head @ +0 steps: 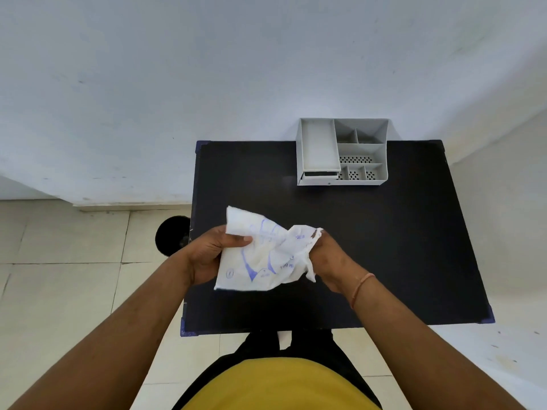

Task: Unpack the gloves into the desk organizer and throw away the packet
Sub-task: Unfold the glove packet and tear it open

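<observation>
A white plastic glove packet (263,255) with blue print hangs crumpled above the near left part of the black table (384,247). My left hand (207,253) grips its left edge, thumb on top. My right hand (328,258) is closed on its torn right end. The gloves themselves are hidden inside the packet. A grey desk organizer (318,170) with several compartments stands at the table's far edge against the wall; its compartments look empty.
A round black bin (170,239) stands on the tiled floor just left of the table, partly hidden by the table edge. A pale wall runs behind the table. My body in a yellow shirt is at the table's near edge.
</observation>
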Available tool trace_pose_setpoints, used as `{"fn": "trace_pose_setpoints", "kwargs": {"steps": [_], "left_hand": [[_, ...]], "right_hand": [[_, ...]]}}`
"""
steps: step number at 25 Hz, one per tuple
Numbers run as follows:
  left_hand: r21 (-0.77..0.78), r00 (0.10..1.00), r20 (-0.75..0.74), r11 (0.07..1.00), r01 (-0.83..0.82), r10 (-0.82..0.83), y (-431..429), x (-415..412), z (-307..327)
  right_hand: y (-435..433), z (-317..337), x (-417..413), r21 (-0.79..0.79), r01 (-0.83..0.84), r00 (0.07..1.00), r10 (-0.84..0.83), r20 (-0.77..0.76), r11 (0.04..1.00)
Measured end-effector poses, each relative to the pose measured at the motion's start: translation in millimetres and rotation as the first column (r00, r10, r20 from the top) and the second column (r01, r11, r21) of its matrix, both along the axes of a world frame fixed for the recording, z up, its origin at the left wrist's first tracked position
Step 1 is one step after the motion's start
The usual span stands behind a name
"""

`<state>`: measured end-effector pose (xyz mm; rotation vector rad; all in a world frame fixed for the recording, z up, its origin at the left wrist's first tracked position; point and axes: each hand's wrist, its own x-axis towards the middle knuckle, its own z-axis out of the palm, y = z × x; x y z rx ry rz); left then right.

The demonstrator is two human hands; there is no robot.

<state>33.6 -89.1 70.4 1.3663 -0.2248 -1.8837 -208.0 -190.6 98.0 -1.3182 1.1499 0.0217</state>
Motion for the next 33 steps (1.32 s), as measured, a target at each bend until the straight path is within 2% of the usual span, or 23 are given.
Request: {"fn": "trace_pose_setpoints", "kwargs": {"steps": [2,7,9,12,14,18,20,22,25,28,30,31,33], "left_hand": [[0.032,0.993,0.071,0.994,-0.100,0.097,0,1,-12],[0.139,0.993,0.095,0.986,-0.088,0.075,3,-8,-39],[0.173,0.986,0.143,0.978,-0.114,0.090,2,-17,-56],[0.213,0.943,0.206,0.929,-0.304,0.261,5,-14,-83],[0.217,0.904,0.233,0.887,-0.409,0.360,9,-5,-95],[0.225,0.829,0.341,0.818,-0.529,0.443,18,2,-109],[0.257,0.800,0.339,0.769,-0.585,0.496,23,2,-115],[0.320,0.853,0.283,0.795,-0.516,0.439,25,-3,-118],[0.385,0.945,0.219,0.869,-0.312,0.242,17,-26,-117],[0.372,0.980,0.102,0.907,-0.199,0.173,5,-45,-113],[0.355,0.982,0.107,0.916,-0.186,0.158,2,-51,-113],[0.342,0.974,0.146,0.915,-0.215,0.175,3,-50,-117],[0.309,0.917,0.301,0.883,-0.354,0.262,6,-42,-122]], "right_hand": [[-2,-2,-5,0.102,0.191,0.979,-0.197,0.053,0.976],[0,-23,-17,0.223,0.210,0.972,-0.228,0.058,0.952],[1,-40,-17,0.185,0.243,0.968,-0.250,0.016,0.952],[-8,-60,-22,0.077,0.227,0.974,-0.227,-0.016,0.971],[-16,-61,-33,0.071,0.265,0.964,-0.264,-0.023,0.962],[-32,-56,-68,0.072,0.345,0.938,-0.345,-0.011,0.936],[-38,-53,-83,0.055,0.402,0.916,-0.402,-0.013,0.914],[-40,-55,-92,0.093,0.436,0.900,-0.436,-0.028,0.895],[-36,-56,-90,0.237,0.410,0.908,-0.419,-0.015,0.881],[-29,-62,-81,0.417,0.380,0.907,-0.421,0.009,0.826],[-25,-64,-76,0.494,0.365,0.902,-0.430,0.020,0.789],[-24,-63,-75,0.473,0.361,0.911,-0.413,0.007,0.804],[-27,-62,-77,0.315,0.358,0.932,-0.358,-0.060,0.879]]}}
